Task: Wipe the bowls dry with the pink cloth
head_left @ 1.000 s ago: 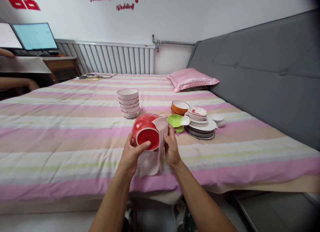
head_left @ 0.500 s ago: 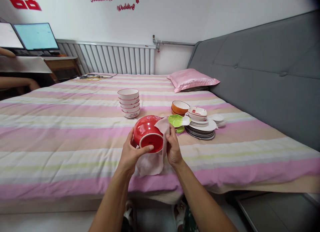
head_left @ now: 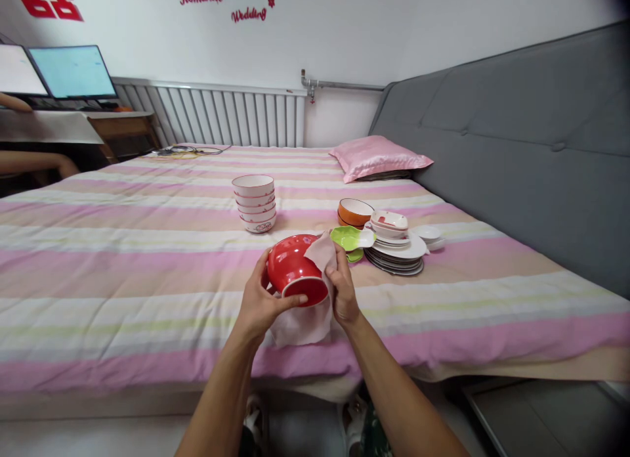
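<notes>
A glossy red bowl [head_left: 293, 263] is held tilted above the near edge of the bed, its underside with a pale foot ring turned toward me. My left hand [head_left: 263, 299] grips the bowl from the left, thumb lying across the base. On the right side, my right hand [head_left: 343, 289] presses a pale pink cloth [head_left: 322, 252] against the bowl's outer wall. The cloth also hangs down behind and beneath the bowl. My right fingertips are partly hidden by the cloth, and the fingers of my left hand go out of sight behind the bowl.
White bowls [head_left: 254, 204] stand stacked beyond my hands. To the right are orange bowls [head_left: 355, 212], green leaf-shaped dishes [head_left: 347, 237], and piled plates [head_left: 411, 248] with small dishes [head_left: 390, 222]. A pink pillow [head_left: 378, 156] lies near the grey headboard [head_left: 516, 115]. A person's arm [head_left: 14, 103] shows far left.
The red bowl has tipped, its base now facing more downward, and has shifted slightly right and down. Both hands keep their hold, and the cloth stays against the bowl's right side.
</notes>
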Demonstrator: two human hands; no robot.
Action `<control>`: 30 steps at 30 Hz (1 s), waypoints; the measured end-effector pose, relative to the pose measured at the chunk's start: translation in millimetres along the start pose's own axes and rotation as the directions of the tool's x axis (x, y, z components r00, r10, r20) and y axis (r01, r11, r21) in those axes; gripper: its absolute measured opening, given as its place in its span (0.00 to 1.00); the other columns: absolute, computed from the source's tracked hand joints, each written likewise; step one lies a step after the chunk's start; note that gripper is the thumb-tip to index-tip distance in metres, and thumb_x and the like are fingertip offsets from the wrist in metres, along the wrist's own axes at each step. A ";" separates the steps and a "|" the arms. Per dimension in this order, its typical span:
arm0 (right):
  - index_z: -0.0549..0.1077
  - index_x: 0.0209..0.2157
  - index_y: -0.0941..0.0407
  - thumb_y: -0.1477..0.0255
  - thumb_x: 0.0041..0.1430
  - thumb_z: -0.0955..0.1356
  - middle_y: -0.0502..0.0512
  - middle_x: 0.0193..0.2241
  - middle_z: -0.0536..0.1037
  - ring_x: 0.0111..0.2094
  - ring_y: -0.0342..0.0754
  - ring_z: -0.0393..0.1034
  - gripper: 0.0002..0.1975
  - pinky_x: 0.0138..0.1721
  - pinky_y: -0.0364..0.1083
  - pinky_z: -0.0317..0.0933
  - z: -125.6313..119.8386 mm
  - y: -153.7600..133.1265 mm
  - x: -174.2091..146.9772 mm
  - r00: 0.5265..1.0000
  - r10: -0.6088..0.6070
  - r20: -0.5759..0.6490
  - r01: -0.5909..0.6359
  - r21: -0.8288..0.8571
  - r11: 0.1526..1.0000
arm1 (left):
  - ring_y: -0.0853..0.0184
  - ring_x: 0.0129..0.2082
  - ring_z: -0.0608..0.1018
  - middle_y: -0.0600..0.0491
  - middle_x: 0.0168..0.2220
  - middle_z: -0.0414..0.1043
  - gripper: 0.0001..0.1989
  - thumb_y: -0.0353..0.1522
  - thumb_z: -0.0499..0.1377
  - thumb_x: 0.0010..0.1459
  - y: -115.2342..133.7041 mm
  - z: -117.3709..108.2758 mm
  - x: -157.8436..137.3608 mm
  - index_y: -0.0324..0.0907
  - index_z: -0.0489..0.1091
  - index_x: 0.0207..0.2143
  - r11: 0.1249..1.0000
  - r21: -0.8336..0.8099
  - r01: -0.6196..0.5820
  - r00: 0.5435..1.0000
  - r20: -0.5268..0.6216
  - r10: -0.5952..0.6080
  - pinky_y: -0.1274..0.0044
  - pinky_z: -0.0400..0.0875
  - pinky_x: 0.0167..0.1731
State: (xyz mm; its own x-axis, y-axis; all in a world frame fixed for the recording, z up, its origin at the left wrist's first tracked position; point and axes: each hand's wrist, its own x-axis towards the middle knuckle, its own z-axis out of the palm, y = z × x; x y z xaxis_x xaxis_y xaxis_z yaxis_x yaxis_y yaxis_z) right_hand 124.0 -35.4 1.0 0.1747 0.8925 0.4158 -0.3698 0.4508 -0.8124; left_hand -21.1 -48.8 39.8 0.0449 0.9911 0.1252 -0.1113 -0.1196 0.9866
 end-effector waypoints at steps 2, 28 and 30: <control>0.61 0.55 0.49 0.67 0.54 0.64 0.52 0.48 0.71 0.48 0.48 0.66 0.25 0.51 0.47 0.60 -0.5 -0.6 0.2 1.000 -0.008 0.017 0.008 -0.027 1.000 | 0.52 0.54 0.69 0.43 0.59 0.61 0.54 0.30 0.73 0.26 -2.7 -1.2 1.1 0.46 0.57 0.59 1.000 0.016 -0.012 1.000 0.002 0.012 0.68 0.73 0.44; 0.60 0.57 0.51 0.63 0.57 0.66 0.57 0.53 0.66 0.54 0.54 0.62 0.26 0.56 0.55 0.55 -4.3 0.0 -1.4 0.977 -0.196 0.088 0.214 -0.417 0.883 | 0.54 0.55 0.68 0.43 0.58 0.61 0.48 0.34 0.71 0.36 -24.4 -12.8 10.9 0.44 0.54 0.59 0.793 0.462 -0.396 0.917 0.160 0.365 0.65 0.69 0.49; 0.61 0.56 0.52 0.63 0.58 0.65 0.58 0.52 0.66 0.53 0.54 0.62 0.25 0.56 0.55 0.56 -2.9 -3.9 -1.9 0.973 -0.206 0.106 0.232 -0.470 0.851 | 0.54 0.55 0.68 0.43 0.57 0.61 0.47 0.34 0.70 0.36 -23.9 -12.9 10.7 0.44 0.54 0.59 0.769 0.492 -0.409 0.911 0.172 0.374 0.65 0.69 0.49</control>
State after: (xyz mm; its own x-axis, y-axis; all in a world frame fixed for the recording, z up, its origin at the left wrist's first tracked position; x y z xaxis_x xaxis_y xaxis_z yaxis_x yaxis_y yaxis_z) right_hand 127.8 -38.8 2.2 0.1492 0.7740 0.6153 0.1549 0.5963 -0.7877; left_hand -30.8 -34.6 16.2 0.1700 0.8484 0.5014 0.3845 -0.5256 0.7589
